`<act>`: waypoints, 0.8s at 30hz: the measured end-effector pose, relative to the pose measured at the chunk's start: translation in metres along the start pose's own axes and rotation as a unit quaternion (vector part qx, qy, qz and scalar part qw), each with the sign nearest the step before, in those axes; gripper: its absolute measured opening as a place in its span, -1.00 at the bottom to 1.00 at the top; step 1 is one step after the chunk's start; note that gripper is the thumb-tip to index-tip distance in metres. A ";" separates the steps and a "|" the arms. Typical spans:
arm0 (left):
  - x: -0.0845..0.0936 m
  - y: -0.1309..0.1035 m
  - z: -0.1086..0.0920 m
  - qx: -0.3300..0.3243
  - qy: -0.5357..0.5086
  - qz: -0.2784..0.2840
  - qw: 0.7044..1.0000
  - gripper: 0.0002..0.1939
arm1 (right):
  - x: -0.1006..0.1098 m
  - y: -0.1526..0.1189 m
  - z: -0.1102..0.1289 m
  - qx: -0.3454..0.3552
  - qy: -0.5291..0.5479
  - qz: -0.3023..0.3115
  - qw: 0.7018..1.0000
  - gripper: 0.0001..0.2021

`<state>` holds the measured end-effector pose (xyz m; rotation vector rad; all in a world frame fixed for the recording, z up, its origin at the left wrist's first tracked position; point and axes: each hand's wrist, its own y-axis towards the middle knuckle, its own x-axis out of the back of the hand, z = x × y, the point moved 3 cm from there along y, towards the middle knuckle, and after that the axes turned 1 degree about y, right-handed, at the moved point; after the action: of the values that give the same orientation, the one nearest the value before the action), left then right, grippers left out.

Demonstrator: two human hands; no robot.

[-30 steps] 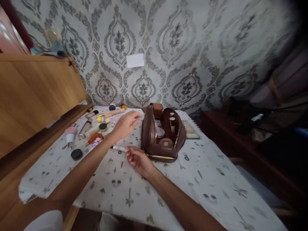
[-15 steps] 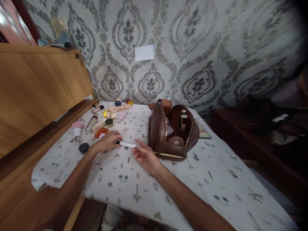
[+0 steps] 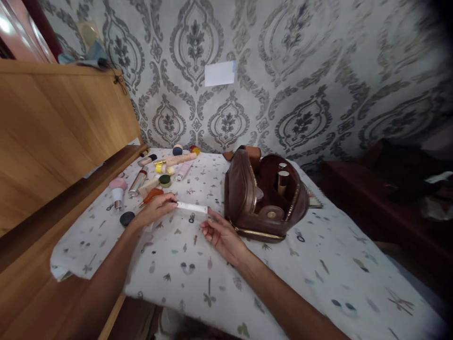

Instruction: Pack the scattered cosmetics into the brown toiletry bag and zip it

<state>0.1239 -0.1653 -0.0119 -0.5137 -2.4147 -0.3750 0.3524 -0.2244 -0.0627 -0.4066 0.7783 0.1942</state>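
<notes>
A slim white tube [image 3: 191, 207] is held just above the patterned cloth. My left hand [image 3: 157, 209] pinches its left end, which the fingers partly cover. At the tube's other end is my right hand [image 3: 223, 236], palm turned up and fingers loosely bent. Its index fingertip is close to that end; whether they touch I cannot tell. Right of this hand stands a brown leather cosmetic bag [image 3: 244, 200], unzipped, with a gold-capped bottle [image 3: 282, 183] inside. Near my left hand lie an orange teardrop-shaped item [image 3: 153, 195], a green-lidded jar [image 3: 164, 180] and a black round lid [image 3: 127, 218].
Further back on the cloth [image 3: 208, 278] are a pink tube [image 3: 184, 171], a peach-coloured long tube [image 3: 180, 159] and a blue-lidded jar [image 3: 177, 149]. A pink-topped brush [image 3: 118, 191] lies at the left. A wooden panel [image 3: 67, 108] borders the left side; the papered wall [image 3: 226, 113] stands behind.
The tube has lifted slightly and turned, so its black end is less visible. My right hand's fingers have shifted a little around its right end. The whole view has drifted slightly.
</notes>
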 end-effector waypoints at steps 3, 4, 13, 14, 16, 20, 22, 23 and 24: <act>-0.005 -0.001 0.000 -0.002 -0.021 -0.001 1.000 -0.73 | 0.000 0.002 -0.001 0.002 -0.004 0.011 1.000 -0.63; -0.006 -0.001 0.000 -0.004 -0.024 -0.003 1.000 -0.74 | 0.000 0.002 -0.001 0.002 -0.004 0.014 1.000 -0.63; -0.008 -0.004 -0.004 -0.023 -0.066 -0.031 0.997 -0.75 | 0.000 0.002 0.000 -0.004 -0.017 0.026 1.000 -0.63; -0.008 -0.004 -0.004 -0.021 -0.073 -0.033 0.997 -0.74 | 0.000 0.002 0.000 -0.003 -0.019 0.027 0.999 -0.64; -0.009 -0.004 -0.002 -0.016 -0.089 -0.034 0.995 -0.73 | 0.000 0.002 -0.001 -0.002 -0.021 0.029 0.999 -0.66; -0.011 -0.005 0.000 -0.008 -0.116 -0.029 0.993 -0.71 | 0.001 0.002 -0.002 -0.001 -0.024 0.028 0.999 -0.71; -0.011 -0.005 -0.001 -0.012 -0.120 -0.027 0.992 -0.70 | 0.001 0.002 -0.002 -0.001 -0.024 0.028 0.999 -0.70; -0.010 -0.005 -0.001 -0.014 -0.120 -0.027 0.992 -0.70 | 0.001 0.002 -0.002 -0.002 -0.023 0.028 0.999 -0.69; -0.010 -0.005 -0.002 -0.017 -0.121 -0.025 0.992 -0.69 | 0.001 0.002 -0.002 -0.003 -0.022 0.027 0.999 -0.68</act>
<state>0.1302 -0.1730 -0.0172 -0.5401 -2.6633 -0.3953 0.3516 -0.2236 -0.0655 -0.3854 0.7458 0.2554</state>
